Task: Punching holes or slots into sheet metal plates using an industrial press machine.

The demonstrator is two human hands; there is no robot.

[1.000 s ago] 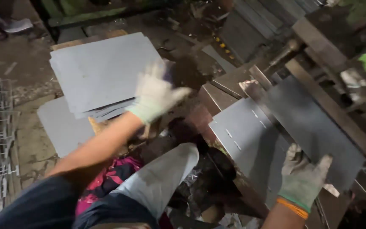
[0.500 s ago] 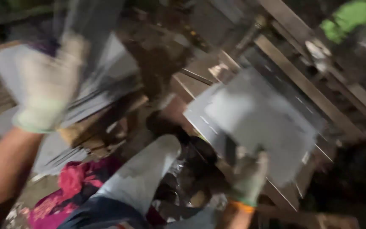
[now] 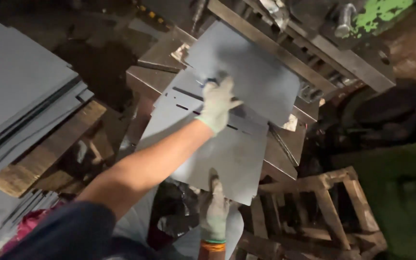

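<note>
While the head camera looks steeply down, the left hand (image 3: 217, 103), in a pale work glove, lies palm-down with fingers spread on a grey metal sheet (image 3: 246, 72), at that sheet's lower-left edge; it presses flat on it, not wrapped around it. This upper sheet lies tilted, its far edge against the steel bed of a press machine (image 3: 314, 43), and it overlaps a second slotted grey sheet (image 3: 217, 149) beneath it. The slotted sheet shows narrow cut slots in a row just under the left wrist. The right hand (image 3: 215, 207), also gloved and with an orange cuff at the wrist, grips the near edge of the slotted sheet, thumb on top and fingers hidden under the metal. Both sheets rest on a stepped steel stand (image 3: 160, 62) just in front of the machine. To the left, well apart from the hands, a stack of similar grey sheets (image 3: 20, 96) sits on a wooden board (image 3: 44, 149). A rough wooden frame (image 3: 323, 207) stands at lower right, beside the sheets. A green-painted patch (image 3: 386, 12) shows on the machine at top right.
</note>
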